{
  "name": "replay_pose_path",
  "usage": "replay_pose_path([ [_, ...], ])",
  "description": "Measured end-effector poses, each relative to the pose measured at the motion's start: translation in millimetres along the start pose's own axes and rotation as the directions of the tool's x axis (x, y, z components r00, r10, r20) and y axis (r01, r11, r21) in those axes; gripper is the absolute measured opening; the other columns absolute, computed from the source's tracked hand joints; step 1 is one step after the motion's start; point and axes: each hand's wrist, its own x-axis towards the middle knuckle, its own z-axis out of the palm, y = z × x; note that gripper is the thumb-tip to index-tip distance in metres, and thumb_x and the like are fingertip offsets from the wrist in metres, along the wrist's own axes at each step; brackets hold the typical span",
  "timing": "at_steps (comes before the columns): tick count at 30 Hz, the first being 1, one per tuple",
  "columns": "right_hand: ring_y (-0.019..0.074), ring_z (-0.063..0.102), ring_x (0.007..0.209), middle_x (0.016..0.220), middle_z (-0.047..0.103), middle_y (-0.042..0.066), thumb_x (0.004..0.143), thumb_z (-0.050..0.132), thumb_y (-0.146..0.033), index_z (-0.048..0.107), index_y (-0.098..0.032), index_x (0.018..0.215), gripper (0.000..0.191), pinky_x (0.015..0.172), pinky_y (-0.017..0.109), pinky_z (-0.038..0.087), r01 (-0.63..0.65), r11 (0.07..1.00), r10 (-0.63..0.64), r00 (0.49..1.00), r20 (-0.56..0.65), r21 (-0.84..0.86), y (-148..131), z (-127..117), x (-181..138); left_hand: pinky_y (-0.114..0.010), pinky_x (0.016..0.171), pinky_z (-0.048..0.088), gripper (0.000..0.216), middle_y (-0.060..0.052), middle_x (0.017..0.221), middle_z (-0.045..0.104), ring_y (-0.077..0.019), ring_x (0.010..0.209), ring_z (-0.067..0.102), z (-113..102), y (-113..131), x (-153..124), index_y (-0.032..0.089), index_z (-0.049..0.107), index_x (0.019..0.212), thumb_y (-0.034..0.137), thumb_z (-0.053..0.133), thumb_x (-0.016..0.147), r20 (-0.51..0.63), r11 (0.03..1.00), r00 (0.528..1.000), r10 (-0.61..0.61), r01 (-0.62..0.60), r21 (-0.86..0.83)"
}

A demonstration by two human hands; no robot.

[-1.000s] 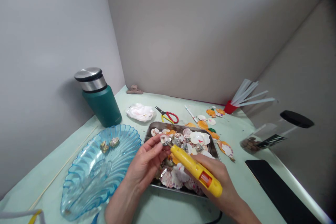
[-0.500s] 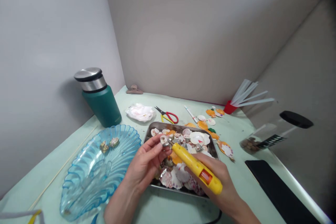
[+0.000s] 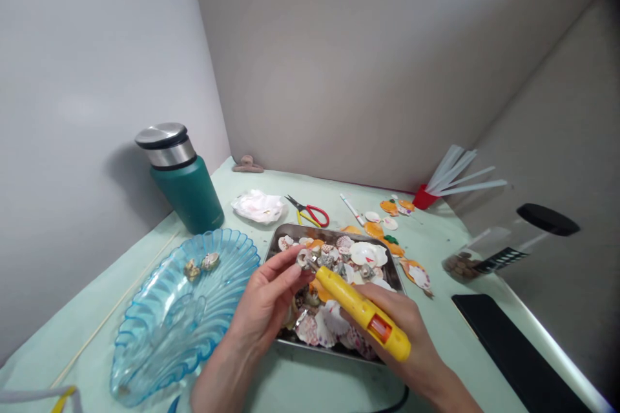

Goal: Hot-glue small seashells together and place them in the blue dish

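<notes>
"Above the metal tray (image 3: 295,231), what do the two hands hold?"

"The left hand (image 3: 266,297) pinches a small whitish shell (image 3: 303,259) over the tray's left part, its fingers (image 3: 287,279) narrowly set about the piece. The right hand (image 3: 404,319) is wrapped around a yellow glue gun (image 3: 351,300), its fingers largely hidden behind the body. The nozzle (image 3: 312,265) points at the shell; whether the two touch cannot be told."

"And the tray itself?"

"It rests on the pale green desk (image 3: 290,384), heaped with loose shells (image 3: 332,319), white, orange and speckled."

"What occupies the left side?"

"A blue scalloped dish (image 3: 145,310), bearing a pair of shells (image 3: 210,261) towards its far end. Beyond it stands a green bottle (image 3: 188,197)."

"Behind the tray?"

"From left to right: a crumpled white bundle (image 3: 259,206), scissors (image 3: 317,216) with red and yellow handles, and a slim pen (image 3: 352,210). Orange and white shell pieces (image 3: 374,230) trail along the tray's right side."

"At far right?"

"A red cup (image 3: 425,197) of pale sticks (image 3: 453,171), a clear jar (image 3: 491,251) with a black lid (image 3: 547,219), and, nearer, a flat black object (image 3: 513,345)."
</notes>
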Motion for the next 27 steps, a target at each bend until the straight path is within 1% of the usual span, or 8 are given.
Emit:
replay_pose_path([
  [9, 0.0164, 0.063, 0.062, 0.077, 0.070, 0.002, 0.084, 0.064, -0.025, 0.063, -0.020, 0.096, 0.013, 0.059, 0.025, 0.046, 0.027, 1.000, -0.027, 1.000, -0.012, 0.005, -1.0, -1.0, 0.0, -0.024, 0.079, 0.052, 0.027, -0.008, 0.101, 0.075, -0.0158, 0.088, 0.067, -1.0, -2.0, 1.3, 0.015, 0.075, 0.097, 0.015, 0.076, 0.070, 0.001, 1.000, 1.000, 0.006, -0.006, -0.009],
  [12, 0.0157, 0.062, 0.060, 0.075, 0.069, 0.002, 0.086, 0.061, -0.029, 0.063, -0.019, 0.094, 0.013, 0.057, 0.024, 0.046, 0.054, 0.998, -0.054, 0.998, -0.010, 0.022, -3.6, -1.5, 2.4, -0.023, 0.080, 0.052, 0.027, -0.008, 0.101, 0.075, -0.0150, 0.087, 0.067, -1.6, -2.2, 1.3, 0.015, 0.075, 0.097, 0.014, 0.075, 0.071, -0.005, 1.000, 1.000, -0.001, 0.000, -0.027],
  [16, 0.0150, 0.061, 0.058, 0.072, 0.068, 0.002, 0.089, 0.056, -0.035, 0.063, -0.018, 0.092, 0.019, 0.054, 0.024, 0.045, 0.080, 0.997, -0.080, 0.997, -0.008, 0.023, -5.5, -1.5, 4.8, -0.023, 0.080, 0.052, 0.028, -0.008, 0.103, 0.074, -0.0147, 0.088, 0.066, -1.5, -2.4, 1.9, 0.014, 0.074, 0.099, 0.015, 0.075, 0.071, -0.002, 0.999, 1.000, -0.001, 0.001, -0.041],
  [19, 0.0156, 0.063, 0.062, 0.077, 0.069, 0.002, 0.089, 0.057, -0.036, 0.062, -0.019, 0.098, 0.020, 0.057, 0.024, 0.046, 0.095, 0.995, -0.095, 0.995, -0.025, 0.021, -2.7, -1.0, 2.8, -0.023, 0.080, 0.053, 0.026, -0.007, 0.101, 0.075, -0.0144, 0.087, 0.066, -1.0, -2.3, 1.9, 0.014, 0.074, 0.097, 0.015, 0.075, 0.072, -0.003, 0.999, 1.000, 0.005, -0.005, -0.045],
  [21, 0.0163, 0.064, 0.064, 0.080, 0.070, 0.003, 0.087, 0.060, -0.033, 0.061, -0.020, 0.100, 0.018, 0.059, 0.025, 0.047, 0.077, 0.997, -0.077, 0.997, -0.032, 0.006, 0.4, -0.5, 0.3, -0.024, 0.080, 0.053, 0.025, -0.007, 0.099, 0.075, -0.0145, 0.086, 0.067, -0.9, -2.2, 1.5, 0.015, 0.074, 0.097, 0.015, 0.075, 0.072, 0.000, 0.999, 1.000, 0.005, -0.005, -0.047],
  [24, 0.0178, 0.065, 0.068, 0.084, 0.071, 0.003, 0.086, 0.062, -0.029, 0.061, -0.020, 0.099, 0.015, 0.061, 0.025, 0.048, 0.047, 0.999, -0.047, 0.998, -0.037, -0.010, 3.8, -0.3, -3.0, -0.025, 0.080, 0.054, 0.025, -0.006, 0.099, 0.074, -0.0143, 0.084, 0.067, -1.3, -2.4, 1.2, 0.015, 0.074, 0.097, 0.015, 0.075, 0.072, 0.001, 0.999, 1.000, 0.006, -0.006, -0.052],
  [27, 0.0188, 0.066, 0.070, 0.086, 0.071, 0.004, 0.086, 0.061, -0.031, 0.062, -0.020, 0.098, 0.016, 0.061, 0.026, 0.048, 0.041, 0.999, -0.042, 0.998, -0.040, -0.012, 3.8, -0.7, -3.2, -0.025, 0.080, 0.054, 0.025, -0.006, 0.098, 0.074, -0.0139, 0.082, 0.067, -1.7, -2.7, 1.2, 0.015, 0.074, 0.096, 0.015, 0.076, 0.071, -0.002, 0.998, 1.000, 0.001, -0.001, -0.058],
])
